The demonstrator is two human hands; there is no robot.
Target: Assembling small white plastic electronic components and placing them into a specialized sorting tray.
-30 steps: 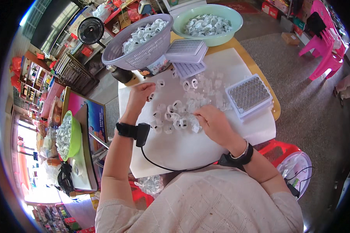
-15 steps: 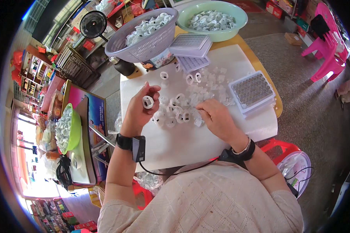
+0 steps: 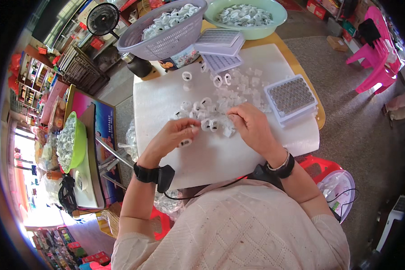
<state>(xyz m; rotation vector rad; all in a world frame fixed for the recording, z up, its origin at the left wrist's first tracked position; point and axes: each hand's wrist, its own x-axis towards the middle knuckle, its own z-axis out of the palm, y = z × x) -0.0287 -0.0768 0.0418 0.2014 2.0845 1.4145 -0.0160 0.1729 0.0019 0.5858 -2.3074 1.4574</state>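
Observation:
On a white sheet covering the table, my left hand is curled palm down at the near left of a heap of round white plastic parts. A white plastic ring with a dark mark shows under its fingers, and its fingertips reach the heap's edge. My right hand has thumb and forefinger pinched together over a scatter of small translucent pieces; whatever lies between them is too small to make out. Two more white rings lie farther back.
At the right stands a clear tray of round cells. Lilac trays are stacked behind, near a lilac basket and a pale green basin, both full of white parts. A dark bottle stands at left. A cord runs between my wrists.
My left hand has come down and to the right, turning from palm up with the ring to palm down by the heap. The right hand stays pinched in nearly the same place.

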